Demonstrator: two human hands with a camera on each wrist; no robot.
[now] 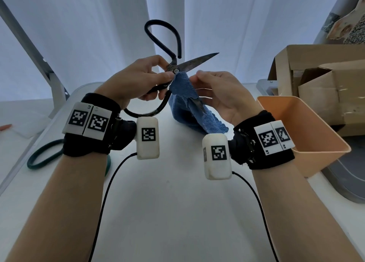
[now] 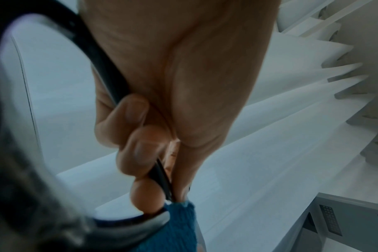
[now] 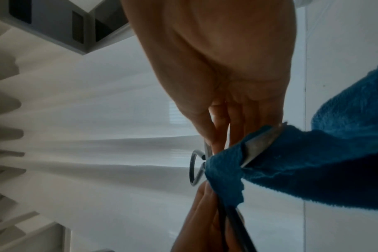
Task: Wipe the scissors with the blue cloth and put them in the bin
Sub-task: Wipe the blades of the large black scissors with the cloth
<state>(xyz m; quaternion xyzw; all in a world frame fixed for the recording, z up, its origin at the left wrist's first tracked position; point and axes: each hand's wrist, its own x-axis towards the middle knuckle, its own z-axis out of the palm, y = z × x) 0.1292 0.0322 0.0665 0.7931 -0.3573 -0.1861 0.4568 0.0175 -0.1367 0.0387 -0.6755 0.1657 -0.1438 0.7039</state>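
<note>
Old black-handled scissors (image 1: pixel 197 61) are held up over the white table (image 1: pixel 177 202) with the blades spread apart. My left hand (image 1: pixel 166 70) grips them at the pivot and the lower handle loop; the left wrist view shows my left hand (image 2: pixel 145 150) curled round the dark handle (image 2: pixel 104 64). One rusty blade points up and to the right. The other points down and is wrapped in the blue cloth (image 1: pixel 183 103). My right hand (image 1: pixel 203 81) pinches that cloth round the lower blade (image 3: pixel 261 145); the rest of the cloth (image 3: pixel 291 162) hangs to the table. The orange bin (image 1: pixel 308 123) stands at the right.
Cardboard boxes (image 1: pixel 316 74) stand behind the bin on the right. A green ring (image 1: pixel 39 159) lies on the table at the left, partly under my left wrist. White curtains hang behind the table. Black cables trail from both wrist cameras.
</note>
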